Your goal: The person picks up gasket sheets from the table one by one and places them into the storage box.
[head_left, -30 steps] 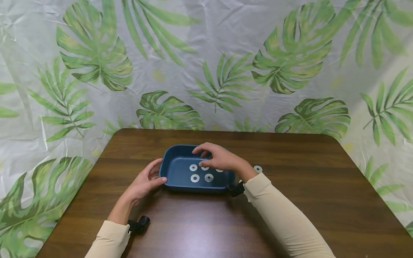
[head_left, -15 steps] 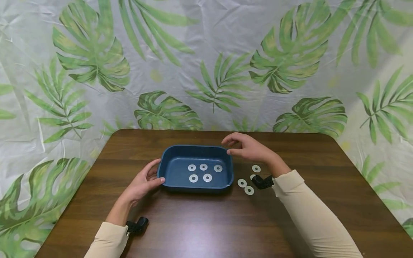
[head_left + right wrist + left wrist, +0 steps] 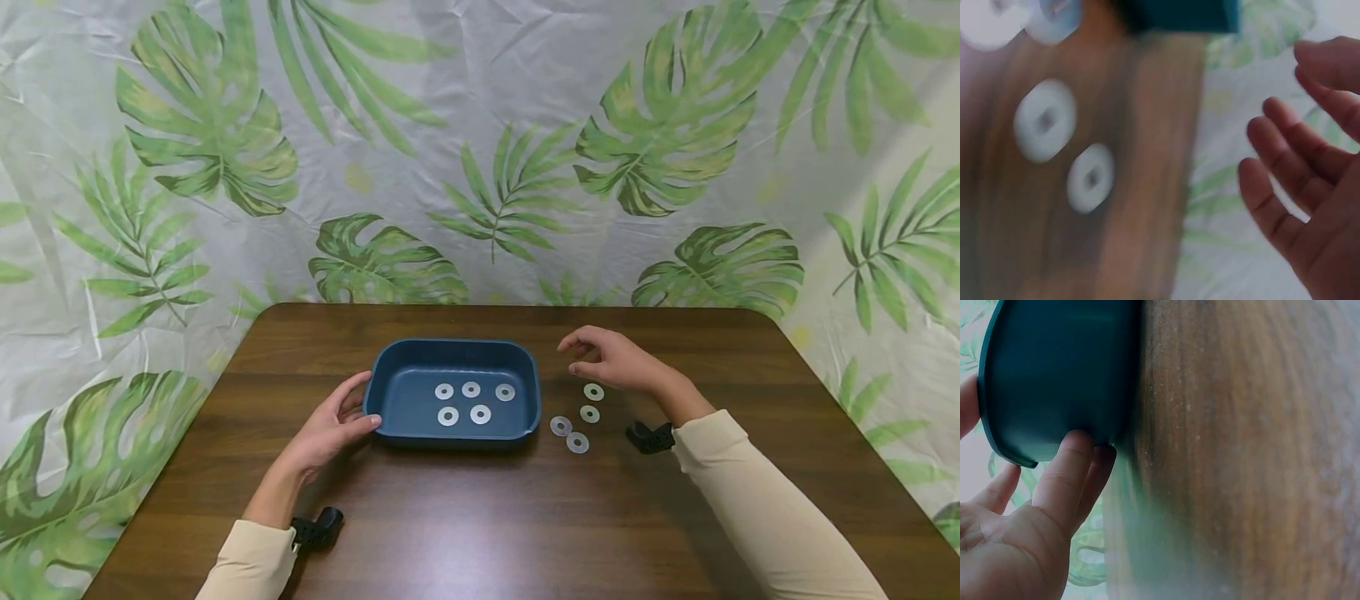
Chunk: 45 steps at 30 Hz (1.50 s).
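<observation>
A dark blue rectangular tray [image 3: 457,354] stands on the table with several flat pale washers [image 3: 481,414] lying inside. At its left end my left hand [image 3: 330,425] holds it, the thumb over the rim and the fingers against the outer wall. In the left wrist view the fingertips [image 3: 1075,440] touch the tray's side [image 3: 1054,381]. Beyond the tray's right end, in the air, my right hand [image 3: 611,358] has loosely bent fingers with nothing between them. Several more washers [image 3: 589,414] lie on the table below it, two of them side by side.
The brown wooden table [image 3: 465,517] has rounded far corners. A leaf-patterned cloth [image 3: 510,275] hangs behind its far edge. Each wrist carries a small black camera, the right one [image 3: 648,437] beside the loose washers.
My right hand has moved right, from over the tray to above the loose washers, which now all show. My left hand stays on the tray, and the washers inside lie as before.
</observation>
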Motion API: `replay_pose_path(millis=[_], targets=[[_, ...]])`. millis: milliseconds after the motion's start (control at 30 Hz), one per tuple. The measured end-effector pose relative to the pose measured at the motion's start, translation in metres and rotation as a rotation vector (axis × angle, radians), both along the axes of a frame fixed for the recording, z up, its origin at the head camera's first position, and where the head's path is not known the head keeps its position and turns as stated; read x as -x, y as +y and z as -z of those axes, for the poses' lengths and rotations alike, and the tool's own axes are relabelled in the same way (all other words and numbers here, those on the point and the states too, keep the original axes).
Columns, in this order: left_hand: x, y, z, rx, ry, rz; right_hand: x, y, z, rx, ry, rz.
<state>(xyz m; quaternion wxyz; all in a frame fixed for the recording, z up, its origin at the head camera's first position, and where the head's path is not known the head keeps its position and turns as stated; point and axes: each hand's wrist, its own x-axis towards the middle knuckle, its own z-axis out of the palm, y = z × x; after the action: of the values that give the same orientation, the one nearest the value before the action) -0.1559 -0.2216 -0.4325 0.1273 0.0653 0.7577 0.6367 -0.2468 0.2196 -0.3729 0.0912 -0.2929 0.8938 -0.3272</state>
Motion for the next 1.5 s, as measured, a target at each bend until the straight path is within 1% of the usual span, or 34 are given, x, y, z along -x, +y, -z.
replay_pose_path(millis=[133, 267, 800, 1200, 1367, 1500], targets=[[0.0, 0.0, 0.0, 0.001, -0.006, 0.002, 0.002, 0.015, 0.016, -0.051, 0.022, 0.033], [-0.001, -0.001, 0.0, 0.001, -0.007, 0.0, 0.004, 0.024, 0.026, -0.096, 0.037, 0.045], [0.0, 0.001, -0.001, -0.003, -0.005, -0.014, 0.01, 0.034, 0.037, -0.148, 0.061, 0.055], [0.0, 0.001, 0.0, 0.007, -0.002, -0.01, 0.012, 0.043, 0.045, -0.159, 0.013, 0.096], [0.001, 0.0, 0.0, 0.009, -0.001, -0.008, 0.014, 0.043, 0.052, -0.154, 0.001, 0.089], [0.001, 0.0, 0.001, 0.004, 0.002, -0.007, 0.014, 0.043, 0.056, -0.17, 0.005, 0.078]])
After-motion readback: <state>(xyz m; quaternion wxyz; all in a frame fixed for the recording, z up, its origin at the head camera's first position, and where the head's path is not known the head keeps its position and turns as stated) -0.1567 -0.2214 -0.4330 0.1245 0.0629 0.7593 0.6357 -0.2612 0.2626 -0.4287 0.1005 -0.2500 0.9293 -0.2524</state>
